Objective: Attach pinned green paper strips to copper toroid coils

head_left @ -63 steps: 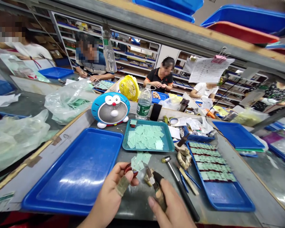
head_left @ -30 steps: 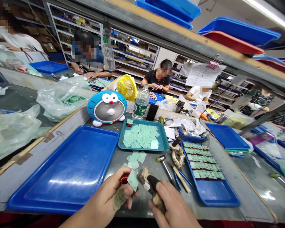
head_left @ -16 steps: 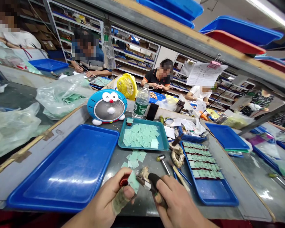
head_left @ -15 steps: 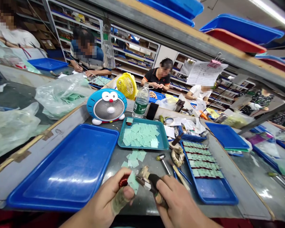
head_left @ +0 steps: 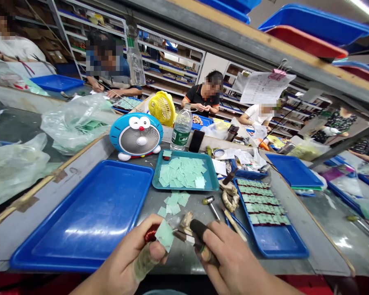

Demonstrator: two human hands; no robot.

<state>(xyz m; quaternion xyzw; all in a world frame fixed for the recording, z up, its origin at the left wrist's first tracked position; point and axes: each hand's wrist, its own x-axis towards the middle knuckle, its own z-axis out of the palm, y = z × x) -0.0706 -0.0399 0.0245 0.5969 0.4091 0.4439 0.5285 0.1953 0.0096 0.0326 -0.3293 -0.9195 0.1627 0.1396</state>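
My left hand (head_left: 140, 250) is closed around a coil of dark red copper wire (head_left: 151, 233) with a square light green sheet (head_left: 165, 236) at its end. The thumb, wrapped in a pale covering, presses against the sheet's lower edge. Across from it, my right hand (head_left: 229, 250) grips pliers (head_left: 187, 237) with dark-wrapped handles. Their jaws point left, close beside the sheet's right edge; whether they touch it or a wire I cannot tell. A few loose green sheets (head_left: 173, 204) lie on the bench just beyond my hands.
A teal tray (head_left: 155, 180) holds many green sheets. At left lies a large blue tray (head_left: 89, 213); at right, another blue tray (head_left: 283, 246) carries rows of finished-looking coils. A hammer (head_left: 213, 207), a tape-wrapped ring (head_left: 230, 198), a fan (head_left: 137, 135) and a bottle (head_left: 181, 131) stand around. Co-workers sit beyond.
My left hand has shifted slightly left with the coil and turned the green sheet more toward me. The pliers' jaws, earlier against the sheet, are now at its right edge.
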